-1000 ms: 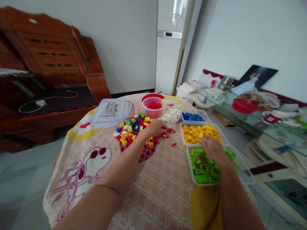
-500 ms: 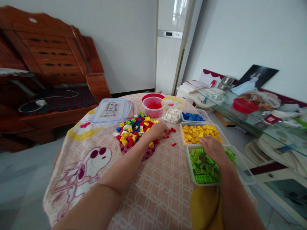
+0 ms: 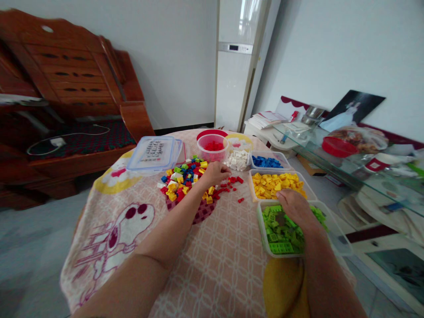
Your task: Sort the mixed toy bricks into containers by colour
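Observation:
My left hand (image 3: 216, 172) hovers over the right side of a mixed pile of toy building bricks (image 3: 181, 179), its fingers loosely apart and pointing right. Nothing shows in it. Small loose red bricks (image 3: 225, 186) lie on the cloth just below it. My right hand (image 3: 294, 206) rests across the adjoining rims of the box of yellow bricks (image 3: 265, 183) and the box of green bricks (image 3: 280, 232). Its thumb is at the yellow bricks; the other fingers look stretched out, with their tips partly hidden.
Beyond the pile stand a round tub (image 3: 212, 152) of red bricks, a heap of white bricks (image 3: 237, 160) and a box of blue bricks (image 3: 266, 161). Clear lids (image 3: 152, 152) lie back left. A cluttered glass shelf (image 3: 331, 150) is to the right, a wooden bench (image 3: 66, 88) to the left.
My left hand has lifted and moved slightly up and left, away from the loose red bricks, and more of them now show on the cloth. My right hand has stayed in place.

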`<state>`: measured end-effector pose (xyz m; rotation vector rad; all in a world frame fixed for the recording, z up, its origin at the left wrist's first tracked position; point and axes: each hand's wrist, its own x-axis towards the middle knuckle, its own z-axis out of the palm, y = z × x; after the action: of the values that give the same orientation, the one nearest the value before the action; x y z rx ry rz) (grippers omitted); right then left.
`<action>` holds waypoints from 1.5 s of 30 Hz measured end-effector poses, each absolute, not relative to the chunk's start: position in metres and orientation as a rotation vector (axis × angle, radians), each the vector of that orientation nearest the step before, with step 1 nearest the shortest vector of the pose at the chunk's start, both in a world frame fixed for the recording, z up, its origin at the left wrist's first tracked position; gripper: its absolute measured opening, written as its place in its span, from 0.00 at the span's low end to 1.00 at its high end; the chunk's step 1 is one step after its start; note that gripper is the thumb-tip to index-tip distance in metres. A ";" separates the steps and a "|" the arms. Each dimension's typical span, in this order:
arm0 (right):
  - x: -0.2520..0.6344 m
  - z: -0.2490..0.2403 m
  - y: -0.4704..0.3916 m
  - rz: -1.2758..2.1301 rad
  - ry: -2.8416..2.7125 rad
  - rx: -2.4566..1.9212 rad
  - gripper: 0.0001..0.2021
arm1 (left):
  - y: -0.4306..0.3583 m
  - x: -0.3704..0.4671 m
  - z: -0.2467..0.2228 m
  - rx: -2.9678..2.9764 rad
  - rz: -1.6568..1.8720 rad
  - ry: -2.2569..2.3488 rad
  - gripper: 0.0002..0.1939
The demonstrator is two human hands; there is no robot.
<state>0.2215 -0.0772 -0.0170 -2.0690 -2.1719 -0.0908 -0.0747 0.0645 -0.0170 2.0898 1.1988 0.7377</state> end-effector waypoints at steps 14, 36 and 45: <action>0.225 -0.019 -0.076 -0.080 -2.180 -2.074 0.17 | 0.083 -0.049 -0.033 1.101 1.347 0.826 0.19; 0.225 -0.019 -0.076 -0.102 -2.188 -2.054 0.18 | 0.059 -0.096 0.017 2.421 -0.059 1.370 0.10; 0.224 -0.018 -0.076 -0.103 -2.181 -2.065 0.17 | 0.041 -0.076 0.016 2.536 -0.174 1.637 0.15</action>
<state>0.2237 -0.0763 -0.0175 -2.0646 -2.1809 -0.1025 -0.0758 0.0410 0.0164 2.5360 1.6366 -0.1743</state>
